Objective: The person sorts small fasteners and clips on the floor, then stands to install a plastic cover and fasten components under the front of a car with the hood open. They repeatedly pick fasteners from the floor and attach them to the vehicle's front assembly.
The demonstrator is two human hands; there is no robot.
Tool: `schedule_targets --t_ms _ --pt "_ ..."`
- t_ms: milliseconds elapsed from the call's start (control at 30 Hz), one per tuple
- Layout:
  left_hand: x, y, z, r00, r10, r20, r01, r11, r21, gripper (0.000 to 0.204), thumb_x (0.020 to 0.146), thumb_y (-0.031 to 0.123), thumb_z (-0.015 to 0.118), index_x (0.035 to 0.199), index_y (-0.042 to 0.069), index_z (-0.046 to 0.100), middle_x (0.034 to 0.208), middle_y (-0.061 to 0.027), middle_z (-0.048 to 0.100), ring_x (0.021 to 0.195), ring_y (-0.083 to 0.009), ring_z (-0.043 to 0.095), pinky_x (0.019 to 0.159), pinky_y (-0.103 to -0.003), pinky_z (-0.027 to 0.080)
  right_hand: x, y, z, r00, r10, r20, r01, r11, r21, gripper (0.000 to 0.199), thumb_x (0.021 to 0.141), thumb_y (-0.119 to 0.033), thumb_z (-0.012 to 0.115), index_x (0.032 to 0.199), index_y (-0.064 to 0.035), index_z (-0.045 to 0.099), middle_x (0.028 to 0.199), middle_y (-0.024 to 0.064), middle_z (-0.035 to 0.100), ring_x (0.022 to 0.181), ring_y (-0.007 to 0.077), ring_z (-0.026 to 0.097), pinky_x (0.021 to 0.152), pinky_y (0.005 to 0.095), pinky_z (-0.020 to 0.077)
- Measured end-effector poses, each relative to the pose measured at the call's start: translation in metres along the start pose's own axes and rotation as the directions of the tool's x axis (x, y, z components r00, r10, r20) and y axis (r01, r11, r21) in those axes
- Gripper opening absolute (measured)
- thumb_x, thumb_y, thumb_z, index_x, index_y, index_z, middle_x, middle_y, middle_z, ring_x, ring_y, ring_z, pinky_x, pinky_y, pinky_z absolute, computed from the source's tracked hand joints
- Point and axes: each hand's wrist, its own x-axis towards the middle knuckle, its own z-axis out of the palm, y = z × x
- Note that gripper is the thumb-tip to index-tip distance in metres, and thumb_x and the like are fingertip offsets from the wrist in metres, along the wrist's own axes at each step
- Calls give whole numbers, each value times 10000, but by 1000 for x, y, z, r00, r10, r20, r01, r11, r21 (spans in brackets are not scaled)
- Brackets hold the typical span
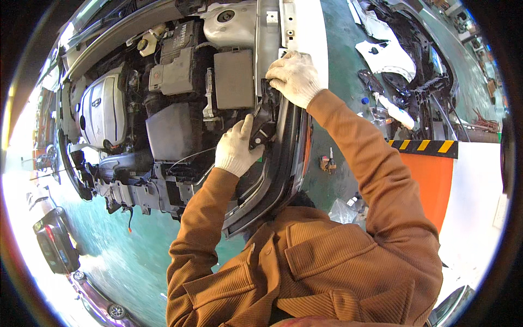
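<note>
My left hand point(238, 147), in a white knit glove, is at the front corner of an open engine bay. Its index finger points forward, and its thumb and other fingers close on a black plastic bracket point(262, 137) at the inner side of the headlight point(289, 147). Farther forward and to the right, my right hand point(295, 79), gloved alike, rests at the edge of the white fender point(308, 32). Its fingers are curled together over the upper end of the black part; what they pinch is hidden beneath them.
Left of my hands lie a grey box cover point(234, 79), the battery point(180, 52) and the silver engine cover point(103, 109). Removed body panels point(384, 49) are on the green floor at right, beside an orange-and-white barrier point(427, 182). Parked cars stand at lower left.
</note>
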Motion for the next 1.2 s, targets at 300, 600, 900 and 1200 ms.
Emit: schedule_targets --t_ms 300,600,900,1200 --pt "-9 14 5 988 -7 -157 23 994 105 985 841 347 918 1654 29 462 1447 -232 657 1378 -456 624 1166 -553 523 20 -5 -6 973 54 225 -20 988 -150 223 951 -354 799 1094 -233 919 1231 -82 832 1236 279 674 1107 479 495" --pt "-1 6 -5 996 -83 25 83 996 19 1075 838 396 942 1704 53 406 1399 -217 662 1365 -428 628 1162 -539 524 30 -7 -7 961 19 277 43 975 -218 177 949 -372 793 1024 -279 923 1113 -70 842 1159 259 712 1031 485 533" --pt "-3 20 12 986 -69 -152 85 991 102 1111 808 373 959 1703 31 397 1512 -248 614 1384 -429 612 1167 -543 511 34 -15 -12 935 74 347 30 958 -285 236 997 -452 780 1061 -261 903 1089 -25 830 1172 257 711 1017 507 536" --pt "8 44 12 971 -135 -197 171 969 178 1137 795 347 976 1704 29 372 1504 -186 589 1405 -395 600 1179 -509 495 36 -18 -15 923 66 380 69 942 -330 261 1023 -473 747 1165 -293 873 1139 -27 821 1198 253 710 1032 526 525"
